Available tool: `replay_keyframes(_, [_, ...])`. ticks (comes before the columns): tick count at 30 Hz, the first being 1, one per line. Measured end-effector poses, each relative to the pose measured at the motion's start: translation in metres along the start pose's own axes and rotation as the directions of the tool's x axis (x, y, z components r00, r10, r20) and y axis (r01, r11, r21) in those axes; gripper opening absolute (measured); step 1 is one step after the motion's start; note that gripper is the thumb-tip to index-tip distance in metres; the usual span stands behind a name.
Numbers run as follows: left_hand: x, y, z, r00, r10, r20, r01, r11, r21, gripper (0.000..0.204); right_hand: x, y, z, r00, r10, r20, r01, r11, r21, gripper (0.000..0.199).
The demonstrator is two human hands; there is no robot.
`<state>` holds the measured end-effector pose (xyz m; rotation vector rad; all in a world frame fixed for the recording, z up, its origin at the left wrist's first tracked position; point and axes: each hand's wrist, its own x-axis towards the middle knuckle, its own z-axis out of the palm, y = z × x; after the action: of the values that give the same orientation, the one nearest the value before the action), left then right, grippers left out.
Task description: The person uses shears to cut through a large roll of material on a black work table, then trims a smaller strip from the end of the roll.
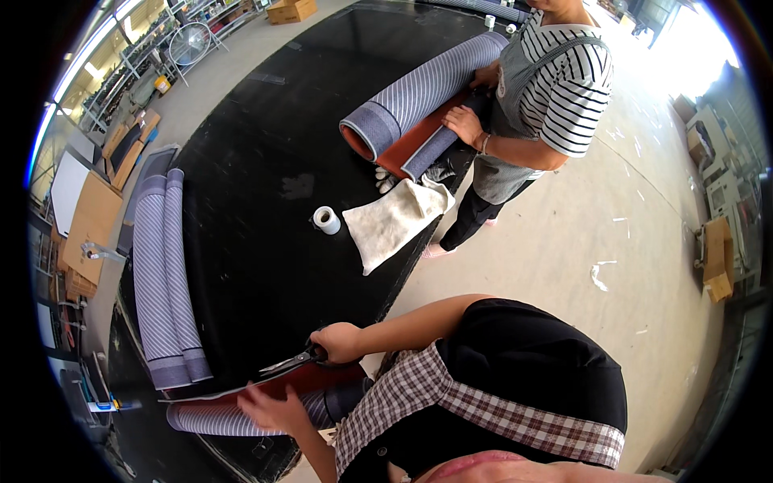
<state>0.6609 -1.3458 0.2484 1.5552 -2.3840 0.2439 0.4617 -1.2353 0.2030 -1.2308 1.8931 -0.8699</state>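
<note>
My right hand (340,342) is closed around the black handles of a pair of scissors (288,364). The blades point left, over the edge of a partly rolled mat (217,419) with grey-and-white stripes and a red backing. Below the scissors, my left hand (278,410) lies against that mat with its fingers spread. Whether the blades touch the mat I cannot tell. Two more striped rolls (153,274) lie side by side on the black table (250,225), left of my hands.
Across the table, a person in a striped shirt (576,88) has both hands on a large striped mat roll (427,88). Between us lie a white tape roll (326,220), a cream cloth (394,217) and pale gloves (385,179). Cardboard (95,221) and a fan (191,44) stand beyond.
</note>
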Motion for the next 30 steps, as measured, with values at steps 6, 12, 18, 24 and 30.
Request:
replay_keyframes(6, [-0.021, -0.171, 0.144, 0.624, -0.582, 0.522, 0.72, 0.167, -0.674, 0.113, 0.009, -0.006, 0.01, 0.978, -0.114, 0.176, 0.07, 0.969, 0.238, 0.034])
replay_keyframes(12, [-0.047, -0.191, 0.146, 0.54, -0.548, 0.639, 0.741, -0.05, -0.67, 0.106, -0.004, -0.017, 0.009, 0.921, -0.242, 0.305, 0.086, 0.892, 0.445, 0.041])
replay_keyframes(18, [-0.076, -0.13, 0.06, 0.705, -0.498, 0.505, 0.49, -0.173, -0.854, 0.098, -0.018, -0.002, -0.012, 0.925, -0.253, 0.283, 0.044, 0.812, 0.582, 0.039])
replay_keyframes(24, [-0.035, -0.122, 0.012, 0.909, -0.329, 0.254, 0.249, -0.058, -0.967, 0.085, -0.043, 0.011, -0.039, 0.928, -0.302, 0.217, 0.069, 0.714, 0.697, 0.029])
replay_keyframes(30, [0.029, -0.097, -0.032, 0.991, 0.016, 0.132, 0.132, -0.067, -0.989, 0.09, -0.068, 0.028, -0.048, 0.968, -0.25, 0.02, 0.161, 0.677, 0.718, 0.029])
